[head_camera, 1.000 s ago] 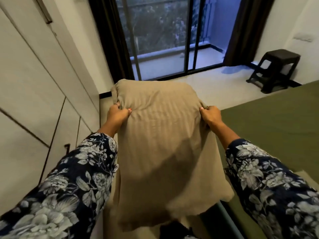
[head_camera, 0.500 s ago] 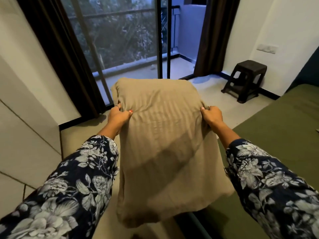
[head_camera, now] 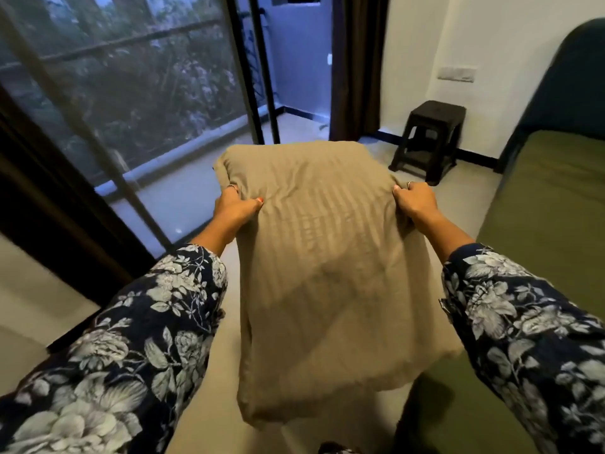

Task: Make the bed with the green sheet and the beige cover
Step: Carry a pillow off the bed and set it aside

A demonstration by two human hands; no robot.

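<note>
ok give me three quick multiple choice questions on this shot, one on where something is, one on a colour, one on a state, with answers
1. Where does the dark stool stand?
A. on the bed
B. on the floor by the white wall, beyond the bed
C. out on the balcony

2. What colour is the sheet on the bed?
A. green
B. white
C. red

3. How is the beige cover being held?
A. lying flat on the bed
B. pinched at its sides by both hands and hanging in the air
C. dangling from one hand only

Answers:
1. B, its legs rest on the floor next to the wall.
2. A, the mattress surface at right is olive green.
3. B, the left hand and right hand each have a grip on a side, and the lower part hangs free.
</note>
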